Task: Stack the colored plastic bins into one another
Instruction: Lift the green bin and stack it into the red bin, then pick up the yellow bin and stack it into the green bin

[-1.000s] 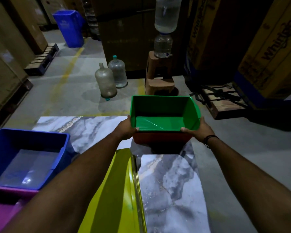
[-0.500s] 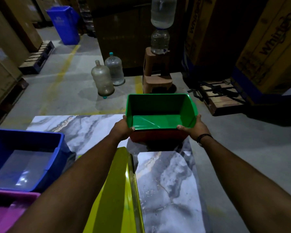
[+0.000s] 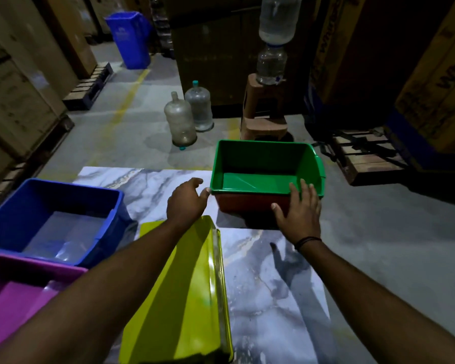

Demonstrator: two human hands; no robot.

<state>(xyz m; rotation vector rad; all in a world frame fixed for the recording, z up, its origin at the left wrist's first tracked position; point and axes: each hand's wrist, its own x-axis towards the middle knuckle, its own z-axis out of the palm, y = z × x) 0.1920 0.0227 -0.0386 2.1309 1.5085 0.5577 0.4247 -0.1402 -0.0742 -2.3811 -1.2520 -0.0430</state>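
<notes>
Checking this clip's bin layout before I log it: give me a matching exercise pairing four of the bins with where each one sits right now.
Things:
1. green bin
2. red bin
3. blue bin
4. yellow bin

Places:
A. nearest the camera in the middle, under the left forearm
B. far end of the table, nested inside another bin
C. left side of the table, just beyond the purple bin
D. under another bin, holding it

Pairs: 1-B, 2-D, 3-C, 4-A
</notes>
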